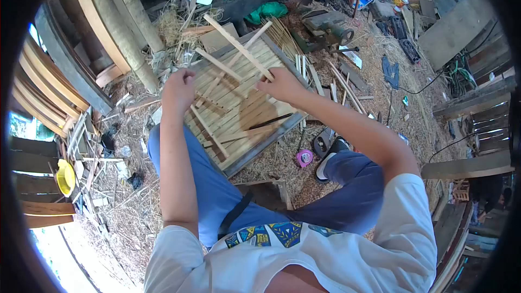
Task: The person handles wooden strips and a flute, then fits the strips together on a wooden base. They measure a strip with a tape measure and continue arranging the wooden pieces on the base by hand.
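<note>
My right hand (281, 86) pinches the near end of a long pale wooden strip (237, 46), which slants up to the left above a slatted wooden tabletop (247, 89). Over the tabletop's left edge, my left hand (179, 88) has its fingers curled; whatever they may hold is hidden. Between the hands lies a shorter wooden strip (218, 65). Another strip (209, 132) rests near the tabletop's left side, close to my left knee. A narrow dark-edged piece (269, 122) lies across the near part.
A pink tape measure (304, 157) sits on the shavings-covered ground beside my shoe (332, 154). Beyond the tabletop stands a metal machine or vise (328, 24). Curved timbers (100, 19) lean at the left, with a yellow hard hat or bowl (65, 178) below. Scrap sticks lie right.
</note>
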`<state>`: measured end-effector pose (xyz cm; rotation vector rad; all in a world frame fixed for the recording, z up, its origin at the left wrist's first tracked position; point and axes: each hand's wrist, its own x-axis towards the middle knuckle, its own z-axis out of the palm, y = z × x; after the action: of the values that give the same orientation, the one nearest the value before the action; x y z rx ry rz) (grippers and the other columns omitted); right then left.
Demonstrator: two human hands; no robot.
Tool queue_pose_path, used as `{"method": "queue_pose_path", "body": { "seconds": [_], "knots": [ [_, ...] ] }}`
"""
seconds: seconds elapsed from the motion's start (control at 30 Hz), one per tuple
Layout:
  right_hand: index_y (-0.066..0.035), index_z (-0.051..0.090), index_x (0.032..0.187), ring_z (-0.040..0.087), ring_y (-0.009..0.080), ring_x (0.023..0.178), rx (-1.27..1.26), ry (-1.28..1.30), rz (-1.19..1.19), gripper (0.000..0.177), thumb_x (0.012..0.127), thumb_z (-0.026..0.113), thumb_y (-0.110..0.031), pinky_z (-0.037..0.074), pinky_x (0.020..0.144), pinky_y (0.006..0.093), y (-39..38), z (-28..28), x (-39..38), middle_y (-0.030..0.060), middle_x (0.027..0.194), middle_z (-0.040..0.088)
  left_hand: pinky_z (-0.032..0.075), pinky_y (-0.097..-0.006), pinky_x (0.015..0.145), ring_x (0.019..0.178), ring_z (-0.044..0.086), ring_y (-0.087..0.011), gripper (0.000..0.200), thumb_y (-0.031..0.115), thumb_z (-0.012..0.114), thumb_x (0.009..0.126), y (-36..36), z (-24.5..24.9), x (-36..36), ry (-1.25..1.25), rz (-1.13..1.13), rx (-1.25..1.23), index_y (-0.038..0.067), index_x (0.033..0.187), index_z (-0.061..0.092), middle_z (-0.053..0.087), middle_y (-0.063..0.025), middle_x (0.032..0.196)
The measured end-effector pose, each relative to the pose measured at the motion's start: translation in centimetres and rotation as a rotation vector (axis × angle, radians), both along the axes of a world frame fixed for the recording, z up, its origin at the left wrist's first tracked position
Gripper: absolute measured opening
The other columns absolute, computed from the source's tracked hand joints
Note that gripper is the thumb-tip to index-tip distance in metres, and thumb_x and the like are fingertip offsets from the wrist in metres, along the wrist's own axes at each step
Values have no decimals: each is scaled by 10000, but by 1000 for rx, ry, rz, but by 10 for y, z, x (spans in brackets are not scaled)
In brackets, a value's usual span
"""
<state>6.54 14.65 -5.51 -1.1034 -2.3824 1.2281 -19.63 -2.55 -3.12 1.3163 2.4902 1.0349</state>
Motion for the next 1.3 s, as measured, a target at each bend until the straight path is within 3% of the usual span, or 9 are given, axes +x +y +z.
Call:
{"method": "queue_pose_path", "body": {
  "seconds": [0.07,0.23,0.4,0.6,0.83,0.9,1.03,1.13,1.3],
  "knots": [
    [31,721,1032,729,385,907,99,37,-3,554,797,824,-459,560,816,448,5,-24,-35,226,930,741,563,-446,935,1054,725,-372,239,144,631,955,-10,1,3,-49,-16,-108,68,1139,765,756,-197,1128],
    [27,709,1045,721,401,904,178,46,-104,576,807,796,-490,562,810,455,-1,-46,-70,228,938,736,565,-488,923,1024,718,-405,205,143,645,940,-10,-14,6,49,-121,-33,89,1080,785,748,-206,1106],
    [1,724,991,713,390,806,57,-98,-81,457,909,713,-448,551,749,477,-16,0,-7,212,841,718,564,-474,896,1007,725,-383,181,126,659,942,-16,10,21,-61,-96,-70,79,1062,786,755,-207,1065],
    [-21,722,1043,704,404,809,210,-405,99,401,956,690,-411,536,742,491,-27,8,70,227,847,702,559,-439,910,1037,729,-351,199,126,650,953,-14,17,24,-77,-66,-78,53,1099,764,762,-189,1079],
    [-30,731,1012,698,420,819,234,-141,41,363,958,693,-387,535,743,488,19,-13,58,222,854,706,546,-428,960,1091,716,-352,227,103,619,971,-13,11,28,0,-129,-32,53,1156,742,758,-181,1139],
    [-30,734,998,701,412,816,262,-177,139,353,953,700,-378,536,734,480,27,0,50,219,855,707,553,-425,930,1054,724,-354,207,57,600,957,-13,10,27,12,-103,49,29,1102,746,753,-199,1099],
    [-102,780,965,705,300,759,132,-229,398,350,875,782,-440,528,697,442,-3,32,37,164,795,706,545,-398,935,1014,725,-308,221,4,550,959,-15,7,-4,-38,40,240,5,1091,728,744,-190,1064],
    [-102,782,958,687,272,728,47,-210,505,364,801,847,-424,519,676,417,-28,16,27,130,755,684,517,-374,972,1079,678,-250,251,-6,513,987,-27,21,-26,-85,285,436,-12,1189,660,704,-166,1148],
    [-76,742,979,674,269,706,12,-31,538,403,786,868,-407,514,662,407,-58,-15,24,123,738,669,481,-331,976,1137,599,-210,284,44,505,1040,-32,15,-46,-344,414,886,-27,1314,517,609,-144,1259]
  ]
}}
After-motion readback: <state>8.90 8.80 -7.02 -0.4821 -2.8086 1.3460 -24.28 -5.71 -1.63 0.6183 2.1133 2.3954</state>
